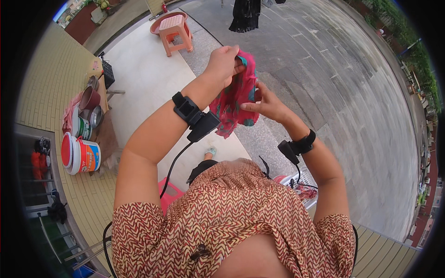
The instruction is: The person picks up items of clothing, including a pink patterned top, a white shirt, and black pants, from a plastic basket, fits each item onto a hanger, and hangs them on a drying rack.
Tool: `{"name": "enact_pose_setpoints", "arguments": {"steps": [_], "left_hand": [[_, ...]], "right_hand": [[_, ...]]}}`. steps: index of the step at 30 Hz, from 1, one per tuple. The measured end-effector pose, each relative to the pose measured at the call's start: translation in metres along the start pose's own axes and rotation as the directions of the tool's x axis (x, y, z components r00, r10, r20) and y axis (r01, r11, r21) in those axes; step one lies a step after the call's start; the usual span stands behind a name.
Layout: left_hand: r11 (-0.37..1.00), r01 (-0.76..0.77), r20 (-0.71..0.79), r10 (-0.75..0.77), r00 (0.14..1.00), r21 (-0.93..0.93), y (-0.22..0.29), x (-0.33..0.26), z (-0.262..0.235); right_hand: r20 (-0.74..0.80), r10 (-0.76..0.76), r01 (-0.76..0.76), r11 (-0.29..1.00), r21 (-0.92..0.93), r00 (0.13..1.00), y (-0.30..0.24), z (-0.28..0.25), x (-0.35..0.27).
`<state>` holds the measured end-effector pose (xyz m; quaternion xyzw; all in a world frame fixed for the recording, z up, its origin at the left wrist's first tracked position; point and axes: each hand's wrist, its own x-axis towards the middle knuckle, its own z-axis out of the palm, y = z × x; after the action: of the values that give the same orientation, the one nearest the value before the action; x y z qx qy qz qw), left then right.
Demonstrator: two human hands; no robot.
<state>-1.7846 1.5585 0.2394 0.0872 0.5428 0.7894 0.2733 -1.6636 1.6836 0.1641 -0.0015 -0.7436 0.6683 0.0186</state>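
Observation:
A thin pink-red cloth (235,99) with teal patches hangs in loose folds in front of me. My left hand (225,66) is closed on its upper edge, with the fingers partly behind the fabric. Lower down, at the cloth's right side, is my right hand (271,104). Its thumb and fingers are spread apart by the fabric, and a touch between them cannot be made out for certain. Both wrists wear black straps with small boxes and cables.
An orange-pink plastic stool (175,33) stands by a round basin (156,27) at the far left. Buckets (83,153) and metal bowls (96,116) line the left wall. Dark clothing (245,16) hangs ahead. A pink stool (170,194) and a white basket (309,199) are close to me.

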Motion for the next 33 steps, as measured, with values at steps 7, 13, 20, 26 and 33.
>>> {"name": "enact_pose_setpoints", "arguments": {"steps": [7, 13, 20, 26, 33], "left_hand": [[0.994, -0.103, 0.071, 0.106, 0.992, -0.038, 0.015, 0.034, -0.044], [0.996, -0.01, -0.005, 0.01, 1.0, 0.083, 0.003, 0.051, -0.079], [0.984, 0.088, 0.342, -0.136, 0.93, 0.154, -0.017, 0.045, -0.07], [0.936, -0.092, 0.536, -0.111, 0.837, 0.339, -0.047, 0.021, -0.045], [0.772, -0.102, 0.558, -0.353, 0.751, 0.627, -0.1, 0.025, -0.051]], "right_hand": [[-0.259, -0.018, 0.003, 0.998, -0.062, 0.966, -0.001, -0.03, 0.009], [-0.387, -0.018, -0.062, 0.979, -0.194, 0.922, -0.045, -0.026, 0.011], [-0.547, 0.043, 0.039, 0.99, 0.136, 0.836, -0.07, -0.01, 0.025], [-0.691, 0.055, 0.133, 0.967, 0.216, 0.721, -0.093, -0.027, 0.009], [-0.794, -0.053, 0.28, 0.948, 0.151, 0.606, -0.151, -0.058, -0.036]]}}
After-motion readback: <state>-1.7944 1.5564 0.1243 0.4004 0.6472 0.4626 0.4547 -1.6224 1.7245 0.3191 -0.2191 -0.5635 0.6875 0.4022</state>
